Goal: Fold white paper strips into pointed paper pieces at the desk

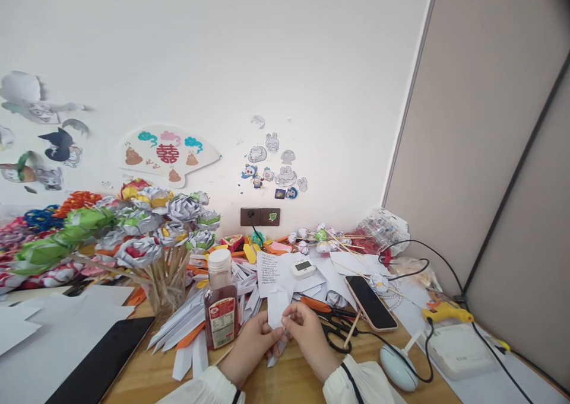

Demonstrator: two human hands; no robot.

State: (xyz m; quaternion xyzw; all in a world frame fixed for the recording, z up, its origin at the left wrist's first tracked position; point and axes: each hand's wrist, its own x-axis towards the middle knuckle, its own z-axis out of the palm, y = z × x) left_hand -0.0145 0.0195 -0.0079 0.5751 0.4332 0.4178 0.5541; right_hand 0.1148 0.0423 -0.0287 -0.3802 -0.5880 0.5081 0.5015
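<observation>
My left hand (pixel 250 343) and my right hand (pixel 307 333) meet low in the middle of the view, both pinching a small folded piece of white paper (pixel 278 309) just above the wooden table (pixel 289 383). The paper stands upright between the fingertips, and its lower tip pokes out below the hands. White sleeves cover both wrists. A bottle of red drink with a white cap (pixel 220 300) stands just left of my left hand. Black-handled scissors (pixel 333 324) lie just right of my right hand.
A jar of folded paper flowers on sticks (pixel 167 255) stands at left, with loose paper strips (pixel 187 327) before it. A dark tablet (pixel 100 362) lies front left. A phone (pixel 370 302), a yellow glue gun (pixel 445 314), a white mouse (pixel 398 365), cables and a grey partition (pixel 481 125) are at right.
</observation>
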